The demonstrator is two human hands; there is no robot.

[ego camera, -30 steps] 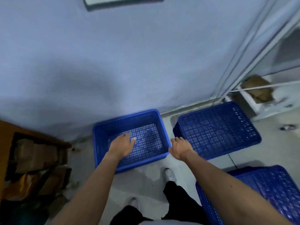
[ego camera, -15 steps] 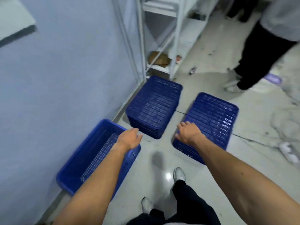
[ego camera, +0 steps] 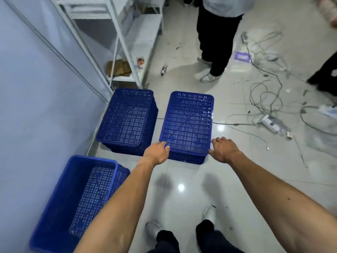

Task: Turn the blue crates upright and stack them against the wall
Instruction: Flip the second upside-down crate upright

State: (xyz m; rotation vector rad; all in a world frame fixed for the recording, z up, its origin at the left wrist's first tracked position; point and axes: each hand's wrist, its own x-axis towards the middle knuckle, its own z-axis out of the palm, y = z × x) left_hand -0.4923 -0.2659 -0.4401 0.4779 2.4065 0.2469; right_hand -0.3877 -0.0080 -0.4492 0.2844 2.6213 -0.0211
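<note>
Two blue crates lie upside down on the floor side by side: the left one [ego camera: 127,121] near the wall, the right one [ego camera: 187,123] straight ahead. A third blue crate [ego camera: 76,196] stands upright against the wall [ego camera: 36,106] at lower left. My left hand [ego camera: 156,152] touches the near left corner of the right crate, fingers curled at its edge. My right hand [ego camera: 223,148] is at the near right corner, fingers spread, not clearly gripping.
A white metal shelf rack [ego camera: 125,42] stands along the wall beyond the crates. A person [ego camera: 217,33] stands ahead, another at the right edge. Tangled cables [ego camera: 264,99] and a power strip [ego camera: 270,123] lie on the floor to the right. A bottle [ego camera: 164,69] lies near the rack.
My view swung right from the upright crate by the wall. Both hands moved off it and reached the near corners of the right upside-down crate.
</note>
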